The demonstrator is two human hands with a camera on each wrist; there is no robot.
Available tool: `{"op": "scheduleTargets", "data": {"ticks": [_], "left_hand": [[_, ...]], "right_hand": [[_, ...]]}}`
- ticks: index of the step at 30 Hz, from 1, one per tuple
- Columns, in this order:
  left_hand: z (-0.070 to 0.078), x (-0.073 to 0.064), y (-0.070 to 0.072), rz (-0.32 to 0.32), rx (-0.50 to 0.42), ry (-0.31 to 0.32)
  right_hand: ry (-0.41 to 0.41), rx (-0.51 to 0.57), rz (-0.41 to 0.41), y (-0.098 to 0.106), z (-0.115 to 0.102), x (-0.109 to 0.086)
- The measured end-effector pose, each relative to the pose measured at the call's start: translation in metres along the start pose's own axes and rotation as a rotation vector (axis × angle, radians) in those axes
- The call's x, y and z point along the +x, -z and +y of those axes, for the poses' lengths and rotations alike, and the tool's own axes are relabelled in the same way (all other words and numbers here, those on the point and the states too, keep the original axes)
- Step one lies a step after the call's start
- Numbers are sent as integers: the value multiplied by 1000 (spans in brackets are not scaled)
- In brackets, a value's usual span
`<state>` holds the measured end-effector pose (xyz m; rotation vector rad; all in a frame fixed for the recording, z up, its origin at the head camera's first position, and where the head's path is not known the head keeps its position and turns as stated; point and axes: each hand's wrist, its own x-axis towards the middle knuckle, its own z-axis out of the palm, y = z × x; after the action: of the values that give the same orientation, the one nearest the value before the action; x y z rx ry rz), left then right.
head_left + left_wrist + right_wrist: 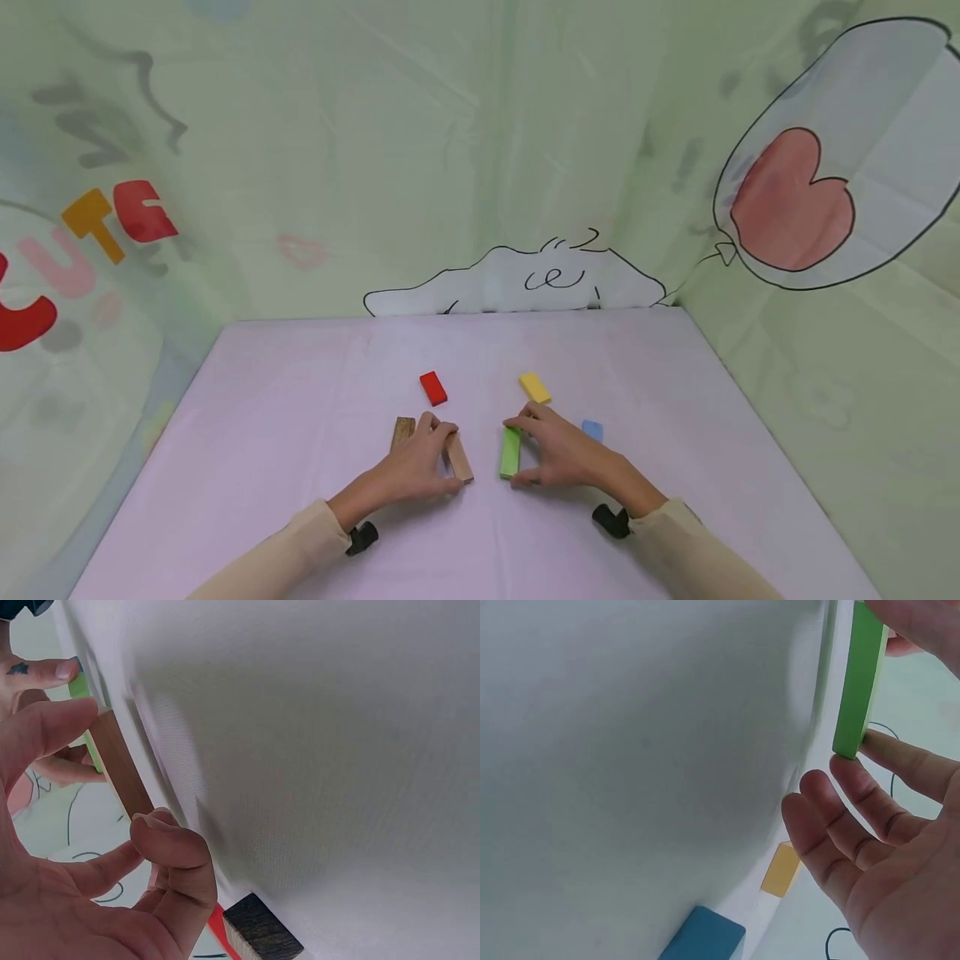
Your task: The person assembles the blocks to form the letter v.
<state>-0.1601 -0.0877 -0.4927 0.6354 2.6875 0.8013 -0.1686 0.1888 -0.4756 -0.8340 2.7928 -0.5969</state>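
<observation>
My left hand (417,463) pinches a light wooden block (459,458) end to end, thumb at the near end and fingers at the far end. In the left wrist view that wooden block (121,763) spans the gap between thumb and fingers. Facing it, my right hand (562,450) grips a green block (510,452) the same way. The right wrist view shows the green block (860,681) between thumb and fingertips. A darker brown block (402,430) lies behind the left hand, partly hidden by it. Beyond the right hand is a blue block (592,430).
Farther back on the cloth-covered table (300,375) lie a red block (432,388) and a yellow block (535,387). A printed curtain (337,167) stands along the table's back and sides. Each wrist carries a black camera mount (612,521).
</observation>
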Motion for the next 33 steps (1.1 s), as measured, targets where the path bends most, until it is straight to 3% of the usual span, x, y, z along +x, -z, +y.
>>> {"op": "scheduleTargets", "data": {"ticks": [18,33], "left_hand": [[11,10,-2,-17,34,3],[11,16,-9,-22,46,2]], "right_hand": [[-48,-22,-37,-7,-3,10],[-50,-76,-44,-12,-5,16]]}}
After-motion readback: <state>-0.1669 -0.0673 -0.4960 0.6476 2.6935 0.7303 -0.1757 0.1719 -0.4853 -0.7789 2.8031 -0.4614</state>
